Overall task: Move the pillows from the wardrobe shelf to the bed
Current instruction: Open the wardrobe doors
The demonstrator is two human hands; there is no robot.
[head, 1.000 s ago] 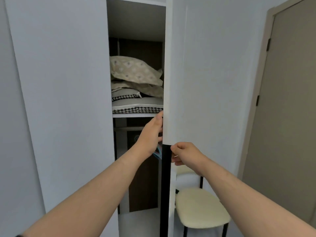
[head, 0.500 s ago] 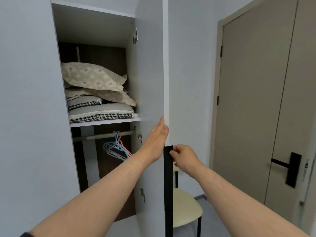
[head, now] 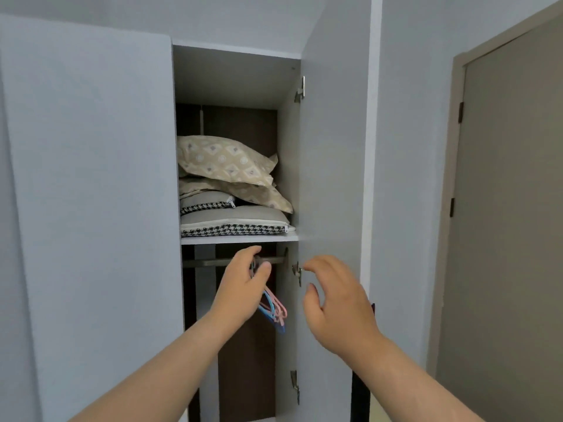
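Note:
The wardrobe stands open, and a stack of pillows rests on its white shelf (head: 240, 238). Two beige patterned pillows lie on top, the upper one (head: 222, 161) over the lower one (head: 262, 194). Beneath them are a small grey houndstooth-edged cushion (head: 205, 202) and a larger one (head: 234, 223). My left hand (head: 243, 284) is raised just below the shelf with its fingers apart and nothing in it. My right hand (head: 338, 300) hovers beside it in front of the open right door (head: 332, 178), fingers spread and empty. The bed is out of view.
Under the shelf runs a hanging rail (head: 207, 262) with blue and pink hangers (head: 275, 309) partly behind my left hand. The left wardrobe door (head: 91, 208) is swung open. A beige room door (head: 511, 208) stands at the right.
The right wardrobe door has swung fully open. Both hands have let go of its edge and moved left and up toward the shelf.

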